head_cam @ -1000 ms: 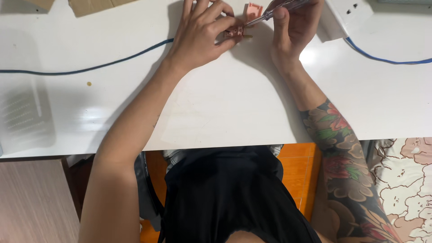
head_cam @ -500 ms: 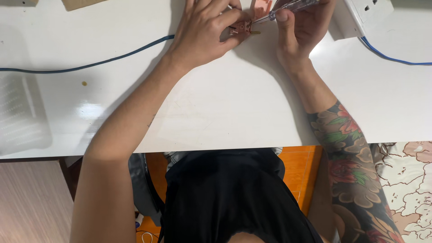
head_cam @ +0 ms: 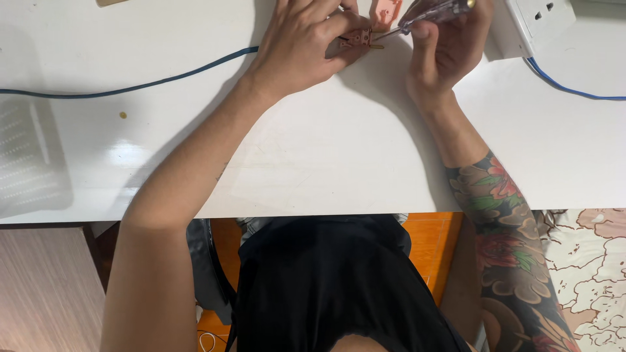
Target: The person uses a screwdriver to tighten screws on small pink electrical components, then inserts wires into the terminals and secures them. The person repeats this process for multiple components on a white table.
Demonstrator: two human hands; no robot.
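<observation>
Slippage is the big worry here. Your left hand (head_cam: 303, 45) has its grip pinching a small pinkish plug part (head_cam: 360, 38) with brass pins sticking out to the right, held down on the far edge of the white counter (head_cam: 313, 156). Your right hand (head_cam: 450, 49) has its grip wrapped tight around a clear-handled screwdriver (head_cam: 427, 13), and the tip comes in from the right to meet the part just beside your left fingertips (head_cam: 339, 26).

That's a tiny piece held with fingertips only. If the driver tip skates off, I'd guess it goes straight into your left thumb or forefinger, since they sit right in its line. Too much push could also flip the part out of the pinch and send it skidding off the far side.

Another pinkish piece (head_cam: 385, 10) lies loose just beyond the driver shaft, easy to knock with your knuckles. The blue cable (head_cam: 130, 88) runs away to the left from under your left hand, so a tug on it would probably twist the part mid-turn. The white socket block (head_cam: 531, 23) sits right beside your right hand, close enough to bump your wrist. There's also a tiny brass-looking speck (head_cam: 122, 115) out left on the counter; can't tell what it is, but it'd roll off easily.
</observation>
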